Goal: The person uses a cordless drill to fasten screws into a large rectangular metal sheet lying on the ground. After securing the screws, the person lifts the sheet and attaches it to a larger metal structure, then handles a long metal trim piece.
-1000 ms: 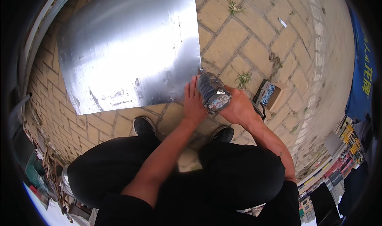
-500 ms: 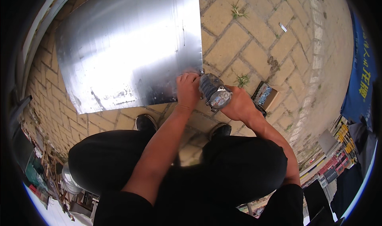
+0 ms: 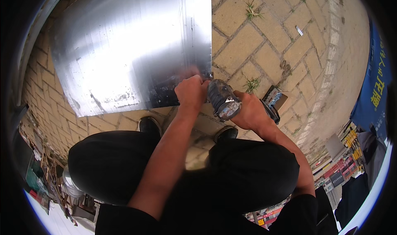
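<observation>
A large shiny metal sheet [image 3: 124,49] lies on the paving, its right edge and near right corner in front of me. My right hand [image 3: 250,111] is wrapped around a worn, dark cordless drill [image 3: 223,99], whose front end points away from me at the sheet's right edge. Just past the drill, a small metal bracket [image 3: 211,75] sits on that edge. My left hand [image 3: 191,92] is closed over the sheet's near right corner, beside the drill's front. Its curled fingers hide whatever they may hold.
An open small box [image 3: 278,99] with blue-and-silver bits stands right of my right hand. Grass tufts [image 3: 252,85] grow between the paving bricks [image 3: 237,49]. A blue banner [image 3: 374,82] hangs at far right. My shoes [image 3: 149,126] are close to the sheet's near edge.
My left hand has shifted slightly left and toward me, its fingers more curled. The drill has stayed near the bracket, tilted slightly differently. The whole view has shifted a little.
</observation>
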`<state>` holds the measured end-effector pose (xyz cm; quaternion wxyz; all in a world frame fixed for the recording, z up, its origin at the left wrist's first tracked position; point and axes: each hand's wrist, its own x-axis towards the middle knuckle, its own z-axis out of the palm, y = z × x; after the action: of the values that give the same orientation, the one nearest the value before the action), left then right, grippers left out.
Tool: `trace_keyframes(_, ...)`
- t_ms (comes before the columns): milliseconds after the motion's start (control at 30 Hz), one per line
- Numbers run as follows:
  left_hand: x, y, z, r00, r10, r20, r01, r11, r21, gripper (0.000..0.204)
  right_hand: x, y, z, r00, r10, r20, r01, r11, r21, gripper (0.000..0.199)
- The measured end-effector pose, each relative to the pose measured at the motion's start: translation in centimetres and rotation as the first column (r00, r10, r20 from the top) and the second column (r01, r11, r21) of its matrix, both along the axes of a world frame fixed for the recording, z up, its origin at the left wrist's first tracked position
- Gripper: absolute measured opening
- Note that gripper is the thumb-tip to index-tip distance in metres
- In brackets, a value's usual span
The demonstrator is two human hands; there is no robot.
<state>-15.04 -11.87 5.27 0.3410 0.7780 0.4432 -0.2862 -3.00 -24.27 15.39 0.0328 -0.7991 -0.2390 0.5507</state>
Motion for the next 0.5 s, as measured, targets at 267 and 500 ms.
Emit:
trace_keyframes(267, 0.7, 1.3, -0.7, 0.993, -0.017, -0.116, 0.007, 0.996, -0.090, 0.035, 0.7, 0.3, -0.1, 0.999, 0.045, -0.008, -0.045, 0.999, 0.009, 0.040)
trace_keyframes(500, 0.7, 1.4, -0.8, 0.996, 0.015, -0.088, -0.025, 0.993, -0.118, 0.033, 1.0, 0.7, 0.2, 0.998, 0.062, -0.005, -0.062, 0.998, 0.002, 0.040)
